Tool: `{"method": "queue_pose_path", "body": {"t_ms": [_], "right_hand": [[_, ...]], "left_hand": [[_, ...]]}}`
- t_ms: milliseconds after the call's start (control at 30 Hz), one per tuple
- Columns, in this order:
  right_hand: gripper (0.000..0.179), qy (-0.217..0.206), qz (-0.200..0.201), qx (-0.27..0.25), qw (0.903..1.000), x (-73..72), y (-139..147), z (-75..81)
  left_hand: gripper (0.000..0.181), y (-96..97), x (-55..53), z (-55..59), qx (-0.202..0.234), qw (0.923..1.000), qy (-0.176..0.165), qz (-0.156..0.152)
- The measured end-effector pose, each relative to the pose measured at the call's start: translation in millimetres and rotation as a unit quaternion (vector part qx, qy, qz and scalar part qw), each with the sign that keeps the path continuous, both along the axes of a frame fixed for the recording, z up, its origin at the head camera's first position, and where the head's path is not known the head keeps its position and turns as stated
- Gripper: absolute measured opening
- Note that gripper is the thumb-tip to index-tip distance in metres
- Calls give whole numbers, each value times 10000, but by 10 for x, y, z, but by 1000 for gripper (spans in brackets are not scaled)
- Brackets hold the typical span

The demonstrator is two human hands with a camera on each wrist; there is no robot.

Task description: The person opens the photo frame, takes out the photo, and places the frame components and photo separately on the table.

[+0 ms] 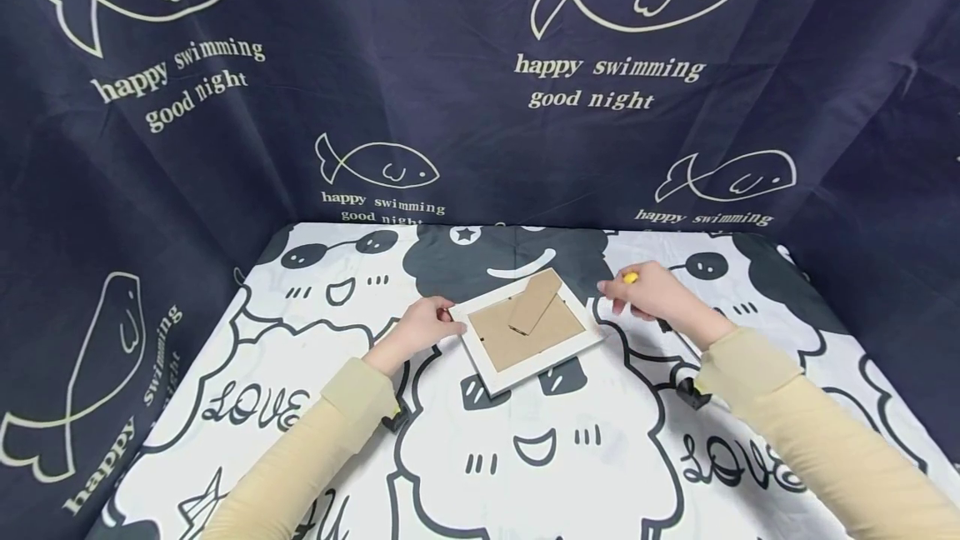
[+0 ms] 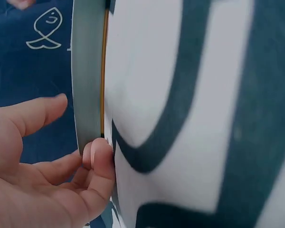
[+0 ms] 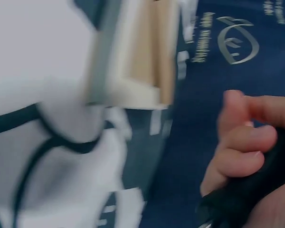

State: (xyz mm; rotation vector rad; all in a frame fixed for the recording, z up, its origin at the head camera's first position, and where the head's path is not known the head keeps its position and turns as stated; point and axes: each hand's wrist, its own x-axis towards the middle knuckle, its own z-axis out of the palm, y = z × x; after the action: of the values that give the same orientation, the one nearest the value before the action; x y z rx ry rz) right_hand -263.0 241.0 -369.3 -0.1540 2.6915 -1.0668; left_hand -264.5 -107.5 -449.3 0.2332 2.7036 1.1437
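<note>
A white picture frame point(image 1: 491, 377) lies face down on the patterned cloth, its brown backing board point(image 1: 491, 348) and stand leg point(image 1: 536, 302) showing. My left hand point(image 1: 420, 330) holds the frame by its left corner. In the left wrist view, curled fingertips point(image 2: 102, 154) are right at the frame's edge point(image 2: 88, 71), with the thumb raised beside it. Off the frame's right side, my right hand point(image 1: 648, 290) grips a black-handled tool point(image 3: 270, 164) with a yellow end point(image 1: 631, 277). Its working end is mostly hidden by the hand and wrist.
A white cloth with black cartoon sheep point(image 1: 536, 482) covers the table. Dark blue curtains point(image 1: 480, 90) with fish drawings stand behind it and along both sides.
</note>
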Motion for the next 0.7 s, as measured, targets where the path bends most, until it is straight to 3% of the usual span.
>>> {"method": "queue_pose_path", "body": {"t_ms": [67,133,200,267,333,367,400,467,533,700], "right_hand": [[40,266,-153,-296,9991,45,-49,168],[44,558,-301,-934,9936,100,-98,324],[47,922,-336,-1860,9776,158,-144,450],[48,1266,-155,-3063,9434,207,-182,532],[49,1526,226,-4203,8942,250,-216,592],[49,1570,489,-4745,8647,266,-230,614],[50,1639,716,-5154,8381,283,-245,631],[51,1816,1099,-5687,7947,313,-275,652],[49,1973,1296,-6053,7602,341,-308,655],[42,2365,1389,-6638,6958,396,-413,594]], "left_hand": [[51,15,13,-4,21,10000,-9,-13],[55,26,13,-11,39,10000,13,-38],[60,33,9,-13,19,10000,28,-56],[64,38,6,-14,-10,10000,6,-70],[71,46,6,-11,-47,9999,-46,-76],[74,50,6,-10,-68,9999,-64,-92],[76,54,6,-10,-97,9999,-89,-108],[77,63,7,-9,-134,9997,-106,-150],[72,71,8,-8,-169,9996,-101,-198],[64,88,10,-6,-317,9992,-33,-260]]}}
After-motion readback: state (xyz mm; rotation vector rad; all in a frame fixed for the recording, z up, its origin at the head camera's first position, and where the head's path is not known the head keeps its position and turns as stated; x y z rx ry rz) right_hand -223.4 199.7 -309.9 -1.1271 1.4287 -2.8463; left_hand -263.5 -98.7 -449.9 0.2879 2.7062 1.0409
